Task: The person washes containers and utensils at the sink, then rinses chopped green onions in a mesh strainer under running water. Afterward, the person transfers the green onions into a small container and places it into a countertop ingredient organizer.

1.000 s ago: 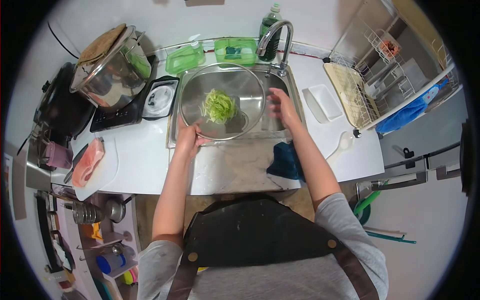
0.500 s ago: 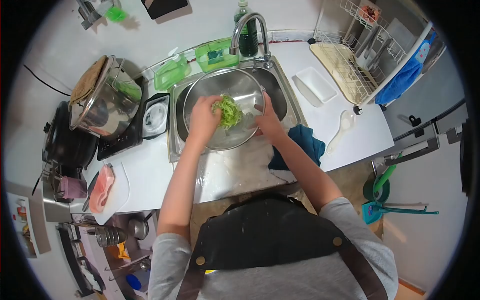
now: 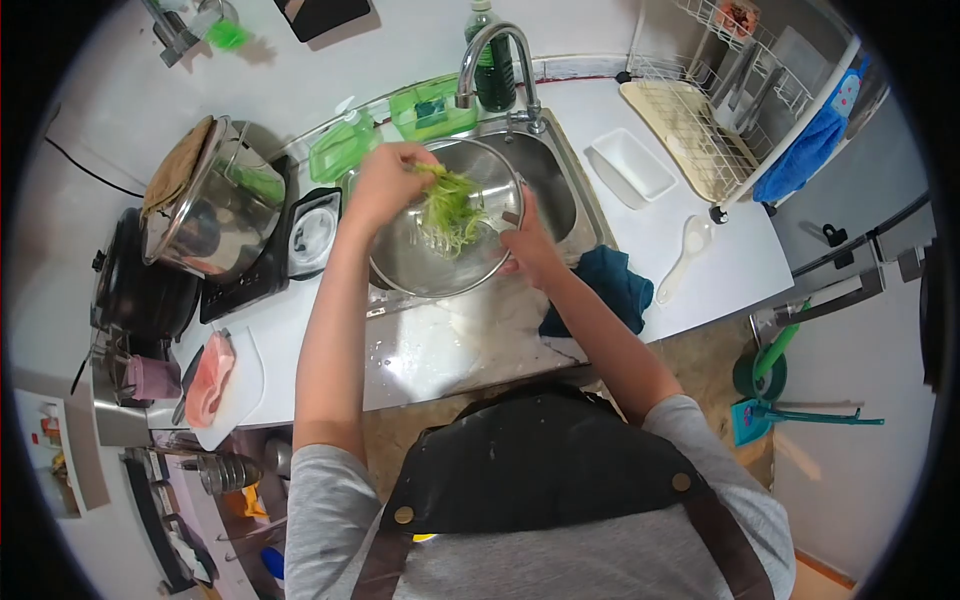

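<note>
By the left grip (image 3: 392,187), shredded greens (image 3: 450,212) are pinched at the top and hung within the round bowl (image 3: 402,258), where loose strands would be caught. Over the sink (image 3: 553,180), its rim is clasped by the right grip (image 3: 534,248), presumably for steadiness.
</note>
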Demonstrator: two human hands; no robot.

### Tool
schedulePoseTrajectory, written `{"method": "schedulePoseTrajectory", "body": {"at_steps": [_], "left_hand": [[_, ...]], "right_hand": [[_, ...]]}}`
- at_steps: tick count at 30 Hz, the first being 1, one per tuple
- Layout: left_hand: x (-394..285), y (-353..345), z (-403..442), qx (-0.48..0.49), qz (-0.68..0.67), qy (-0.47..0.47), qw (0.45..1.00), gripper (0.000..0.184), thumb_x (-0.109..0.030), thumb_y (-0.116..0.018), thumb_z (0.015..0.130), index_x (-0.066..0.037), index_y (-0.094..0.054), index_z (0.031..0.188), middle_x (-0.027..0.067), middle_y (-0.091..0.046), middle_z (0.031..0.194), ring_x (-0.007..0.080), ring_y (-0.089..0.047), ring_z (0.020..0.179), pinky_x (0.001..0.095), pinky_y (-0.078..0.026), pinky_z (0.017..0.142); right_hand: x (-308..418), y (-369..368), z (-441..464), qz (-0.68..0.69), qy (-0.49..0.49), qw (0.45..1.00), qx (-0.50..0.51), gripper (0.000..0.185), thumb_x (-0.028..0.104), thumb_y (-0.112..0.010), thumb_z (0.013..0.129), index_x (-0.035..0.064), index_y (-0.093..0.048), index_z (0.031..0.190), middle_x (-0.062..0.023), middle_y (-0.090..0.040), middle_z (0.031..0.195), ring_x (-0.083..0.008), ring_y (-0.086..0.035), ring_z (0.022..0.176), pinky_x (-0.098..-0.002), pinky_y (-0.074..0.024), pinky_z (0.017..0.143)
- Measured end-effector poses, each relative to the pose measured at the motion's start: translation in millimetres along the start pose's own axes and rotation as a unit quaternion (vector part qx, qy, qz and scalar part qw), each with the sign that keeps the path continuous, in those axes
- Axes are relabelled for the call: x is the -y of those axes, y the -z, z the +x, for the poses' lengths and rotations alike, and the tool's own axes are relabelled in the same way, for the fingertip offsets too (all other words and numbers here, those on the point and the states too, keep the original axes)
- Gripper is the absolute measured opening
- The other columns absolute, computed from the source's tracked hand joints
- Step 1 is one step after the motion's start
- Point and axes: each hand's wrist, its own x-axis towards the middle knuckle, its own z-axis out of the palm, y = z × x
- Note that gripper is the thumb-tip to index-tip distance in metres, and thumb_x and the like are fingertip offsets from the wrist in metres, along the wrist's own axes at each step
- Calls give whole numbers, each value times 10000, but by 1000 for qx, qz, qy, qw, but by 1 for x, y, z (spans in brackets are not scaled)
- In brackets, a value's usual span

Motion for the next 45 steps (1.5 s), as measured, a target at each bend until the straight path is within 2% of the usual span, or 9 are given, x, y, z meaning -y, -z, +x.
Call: {"method": "schedulePoseTrajectory", "body": {"at_steps": [8,11,15,18,24,29,38,41,45], "left_hand": [[35,-30,4,63,96,-21,993,413,-91,-750,634,-74,-670,1039,132,-662,898,210,-631,789,339,-503,726],[87,-100,2,-34,148,-169,974,532,-115,-780,585,-103,-643,1099,162,-639,997,283,-620,936,389,-489,828],[69,-99,2,66,197,-18,978,403,-88,-770,597,-60,-632,975,199,-591,1126,331,-600,1014,364,-486,865],[36,-57,5,63,79,52,993,346,-73,-736,632,-64,-664,969,171,-650,1028,286,-632,960,342,-488,846],[32,-18,19,112,58,-40,991,402,-99,-708,680,-62,-672,1078,94,-681,975,174,-627,940,296,-486,817],[61,-80,6,11,253,68,965,652,-463,-673,744,-117,-524,1276,247,-338,1356,438,-433,1187,457,-382,995],[52,-76,2,32,113,3,993,348,-154,-732,690,-64,-653,1017,210,-651,914,369,-618,890,366,-489,827],[30,-38,7,-1,62,-10,998,309,-168,-747,688,-53,-685,968,151,-685,897,321,-644,857,365,-492,795],[23,-11,15,134,40,13,990,506,-210,-772,681,-37,-633,1136,138,-673,1046,226,-646,900,333,-490,804]], "right_hand": [[-11,3,-2,85,4,996,24,859,-49,-479,739,268,-113,1448,-127,-441,1242,-241,-627,809,-350,-593,517],[-15,1,-5,95,29,994,34,867,-32,-490,745,273,-92,1453,-117,-444,1240,-227,-626,804,-329,-588,517],[-16,5,-10,67,34,996,47,884,-7,-500,750,263,-57,1465,-129,-415,1284,-226,-620,847,-323,-586,528],[-19,9,-7,65,22,997,42,895,15,-508,755,252,-31,1475,-154,-378,1344,-233,-614,879,-324,-587,540],[-11,4,-15,46,32,997,48,903,25,-516,750,279,-40,1475,-162,-355,1359,-208,-608,870,-304,-567,527],[-4,0,-19,16,41,999,18,901,8,-511,743,242,-53,1483,-168,-388,1353,-244,-609,906,-301,-568,528],[1,-2,-14,54,12,998,3,901,-33,-496,747,250,-53,1478,-157,-408,1338,-248,-612,934,-338,-593,560],[-4,0,-14,64,19,998,13,897,-30,-496,749,251,-55,1477,-153,-409,1339,-252,-612,939,-345,-594,569],[-3,-1,-13,54,19,998,28,901,-23,-503,745,246,-53,1477,-155,-411,1336,-249,-608,944,-344,-594,580]]}}
